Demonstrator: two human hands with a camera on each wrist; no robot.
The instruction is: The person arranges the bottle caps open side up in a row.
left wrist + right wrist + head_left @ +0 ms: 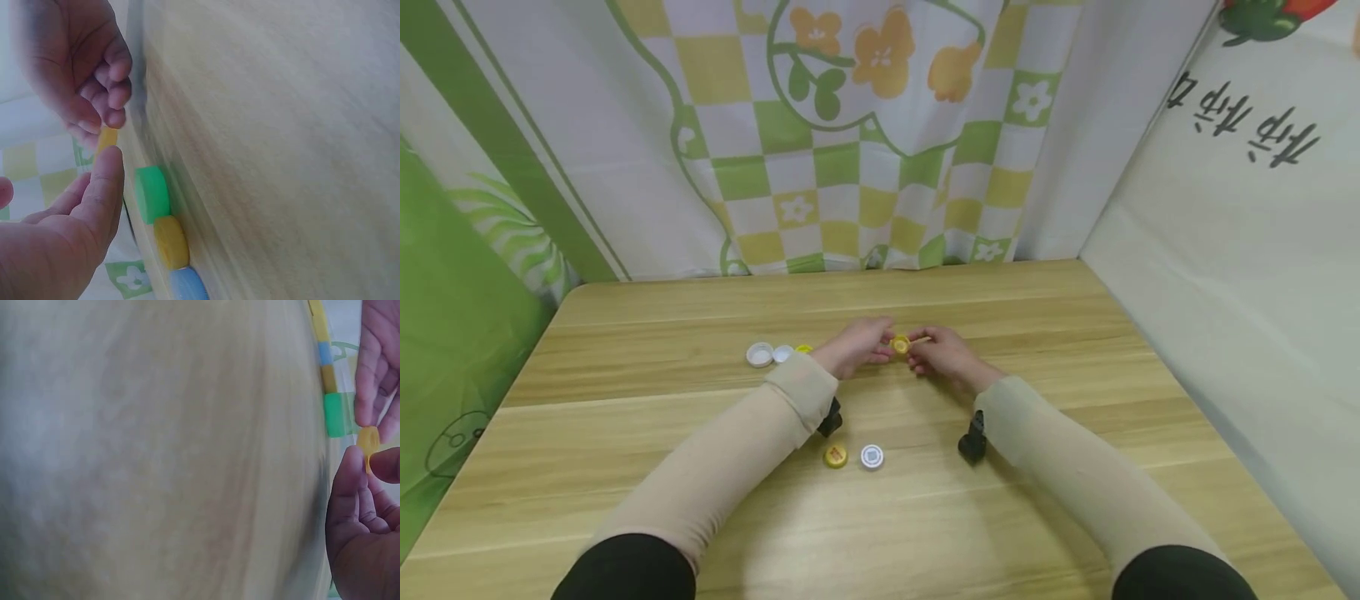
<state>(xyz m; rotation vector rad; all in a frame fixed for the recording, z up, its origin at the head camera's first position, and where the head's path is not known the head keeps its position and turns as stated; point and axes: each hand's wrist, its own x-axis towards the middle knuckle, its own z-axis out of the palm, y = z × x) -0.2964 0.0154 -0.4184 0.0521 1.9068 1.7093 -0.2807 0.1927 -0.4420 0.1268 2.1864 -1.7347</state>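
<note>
Between both hands, above the wooden table, a yellow bottle cap is held up. My right hand pinches it between thumb and fingers, as the right wrist view shows best. On the cap's other side is my left hand, its fingers fairly straight and reaching to the cap's edge. The left thumb stands apart, and whether the left fingertips touch the cap I cannot tell. Below the left hand, a green cap, a yellow-orange cap and a blue cap lie in a row, partly hidden from the head view.
Left of my left hand lie a white cap, a smaller pale cap and a yellow cap. Nearer me, another yellow cap sits beside a white one. A patterned curtain hangs behind the table.
</note>
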